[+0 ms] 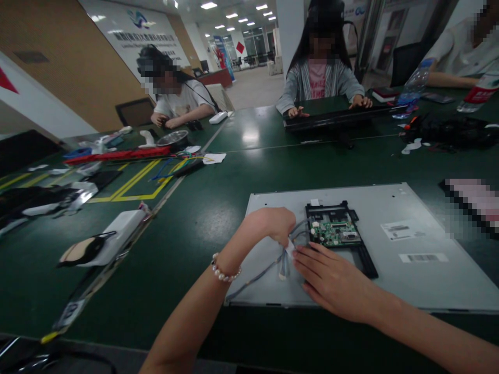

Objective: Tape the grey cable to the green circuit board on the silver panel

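Observation:
A flat grey-white display panel lies back-side up on the table in front of me. On it sits a black plastic frame holding a green circuit board. Grey cables run from the board's left side across the panel towards its lower left corner. My left hand is bent over these cables, its fingertips pinched on a small strip of white tape. My right hand lies on the panel just right of the strip, fingers stretched out and their tips beside the tape. The left palm is hidden.
A white box-like device with a beige pad lies to the left. A phone is at the right. Across the green table, people sit behind a long black bar-shaped part, bottles, and a red strip.

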Demonstrator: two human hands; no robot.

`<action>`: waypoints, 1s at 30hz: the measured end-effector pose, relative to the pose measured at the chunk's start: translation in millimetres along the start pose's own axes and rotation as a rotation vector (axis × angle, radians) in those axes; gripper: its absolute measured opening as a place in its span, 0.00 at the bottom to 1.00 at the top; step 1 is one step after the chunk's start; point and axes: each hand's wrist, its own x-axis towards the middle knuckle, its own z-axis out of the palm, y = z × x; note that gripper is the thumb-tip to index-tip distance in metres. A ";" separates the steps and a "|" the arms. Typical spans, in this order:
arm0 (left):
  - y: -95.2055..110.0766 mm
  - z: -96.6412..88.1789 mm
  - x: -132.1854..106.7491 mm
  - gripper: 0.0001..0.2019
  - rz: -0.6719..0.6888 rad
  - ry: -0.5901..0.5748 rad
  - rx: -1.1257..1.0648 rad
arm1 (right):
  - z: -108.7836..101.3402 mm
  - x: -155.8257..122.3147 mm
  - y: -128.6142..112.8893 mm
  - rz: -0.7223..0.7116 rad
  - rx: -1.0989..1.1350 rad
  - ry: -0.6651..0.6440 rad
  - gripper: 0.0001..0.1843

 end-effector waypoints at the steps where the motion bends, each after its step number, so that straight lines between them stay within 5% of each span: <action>1: 0.0 0.3 -0.6 0.13 -0.008 -0.008 -0.016 | -0.4 0.2 -0.3 0.003 0.002 0.002 0.22; 11: -7.2 10.4 10.2 0.07 -0.091 -0.175 -0.360 | -3.4 1.1 -0.2 -0.034 -0.008 0.000 0.20; 30: -29.3 20.7 23.0 0.11 -0.013 -0.193 -0.493 | -8.9 -7.0 -1.1 -0.129 -0.005 0.075 0.16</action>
